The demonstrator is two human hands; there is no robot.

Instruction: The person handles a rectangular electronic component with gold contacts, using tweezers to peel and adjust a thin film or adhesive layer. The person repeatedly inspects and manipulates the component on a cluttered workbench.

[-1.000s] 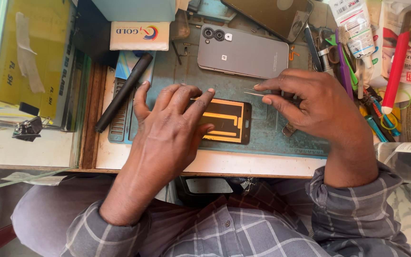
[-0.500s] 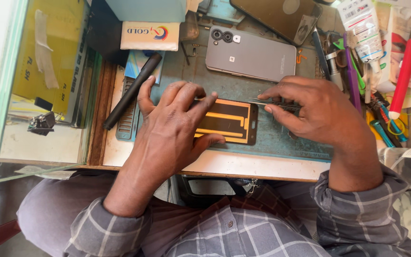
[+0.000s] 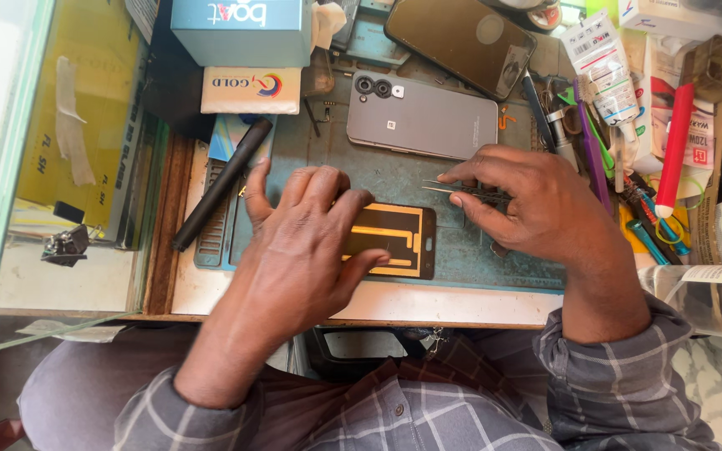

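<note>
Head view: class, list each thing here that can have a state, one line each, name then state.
Left hand: flat, pressing on the opened phone.
Right hand: pinched on tweezers.
Opened phone: lying flat, orange-lined inside showing.
Tweezers: held, tips pointing left above the opened phone.
Grey phone: face down, back cover on.
Dark phone: screen off.
Black pen: lying untouched.

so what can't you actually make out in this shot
Head view only:
- Left part of the black phone panel with orange strips: covered by the left hand.
- Handle end of the thin metal tweezers: buried in the right hand grip.
- Dark glossy phone: top cut off by the frame edge.
- Red pen clutter: items overlap, too small to separate.
</note>
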